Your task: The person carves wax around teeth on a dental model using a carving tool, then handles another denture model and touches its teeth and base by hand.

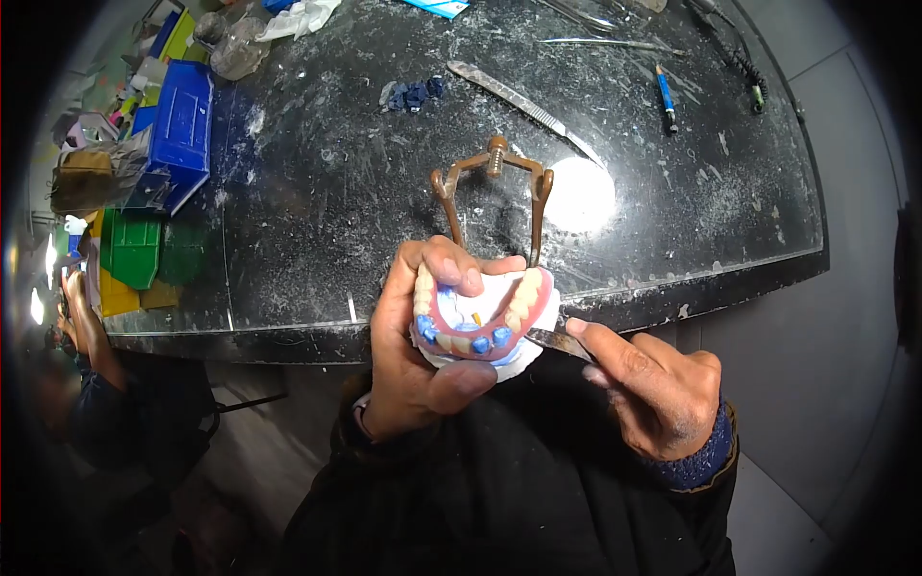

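Observation:
My left hand (413, 336) is wrapped round a dental model (545, 322) of white plaster with a pink gum arch and cream teeth. Blue material (481, 344) covers several spots on the front of the arch, and a small orange mark shows inside it. A brown metal articulator frame (497, 158) extends from the model's far side over the table. My right hand (663, 384) grips a thin metal knife (560, 343), its tip at the model's right side, by the pink edge.
The dark, dusty table (317, 192) holds a long metal tool (509, 96), a blue pencil (665, 96) and dark blue scraps (413, 93). Blue (182, 125) and green bins (132, 248) stand at the left. Another person's arm (91, 326) shows at the far left.

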`<control>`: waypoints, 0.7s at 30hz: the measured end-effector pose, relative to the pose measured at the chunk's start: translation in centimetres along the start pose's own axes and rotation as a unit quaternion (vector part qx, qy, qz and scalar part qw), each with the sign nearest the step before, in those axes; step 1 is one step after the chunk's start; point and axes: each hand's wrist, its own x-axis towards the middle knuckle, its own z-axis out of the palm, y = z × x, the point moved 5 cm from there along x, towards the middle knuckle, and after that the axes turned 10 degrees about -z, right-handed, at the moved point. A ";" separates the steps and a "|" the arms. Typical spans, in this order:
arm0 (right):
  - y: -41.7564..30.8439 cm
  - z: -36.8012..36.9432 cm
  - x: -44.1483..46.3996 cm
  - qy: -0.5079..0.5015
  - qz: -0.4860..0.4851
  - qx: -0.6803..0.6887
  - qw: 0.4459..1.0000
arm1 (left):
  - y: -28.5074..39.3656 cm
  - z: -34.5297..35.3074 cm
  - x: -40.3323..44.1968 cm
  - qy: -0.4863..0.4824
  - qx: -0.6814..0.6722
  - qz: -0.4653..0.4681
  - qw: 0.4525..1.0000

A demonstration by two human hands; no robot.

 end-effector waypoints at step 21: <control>-0.1 -1.6 -0.3 -0.038 -0.041 -0.083 0.995 | 0.6 0.5 -0.3 -0.082 0.130 0.155 0.976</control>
